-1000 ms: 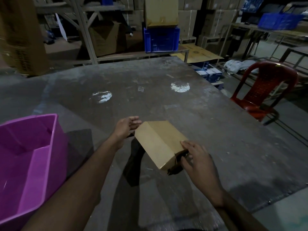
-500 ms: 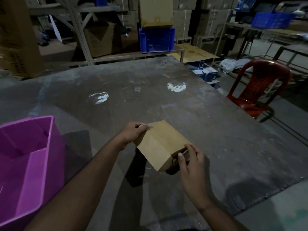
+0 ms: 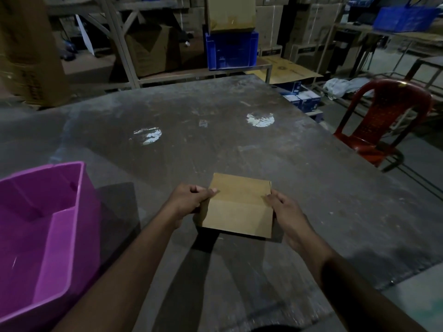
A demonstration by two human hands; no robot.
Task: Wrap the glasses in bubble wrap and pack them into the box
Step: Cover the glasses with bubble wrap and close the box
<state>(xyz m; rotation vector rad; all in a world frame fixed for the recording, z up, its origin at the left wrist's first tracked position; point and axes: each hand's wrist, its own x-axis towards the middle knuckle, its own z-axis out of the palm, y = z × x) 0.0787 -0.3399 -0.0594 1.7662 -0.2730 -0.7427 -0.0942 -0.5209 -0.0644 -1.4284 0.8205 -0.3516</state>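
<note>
Both hands are gripping the box [image 3: 237,207] just above the surface [image 3: 311,188] at its 6 o'clock edge, left hand [image 3: 189,200] and right hand [image 3: 285,209] fingers pinching opposite side edges, probably to square it for packing; no glasses are showing.

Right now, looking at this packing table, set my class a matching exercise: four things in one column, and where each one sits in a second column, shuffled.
Things:
1. cardboard box
2. purple bin
3. red chair
4. blue crate

Places:
A. on the shelf beyond the table's far edge
B. at the table's near left
C. held between both hands
D. on the floor, right of the table

Pairs: 1-C, 2-B, 3-D, 4-A. The left hand and right hand grip the box's two sides.
</note>
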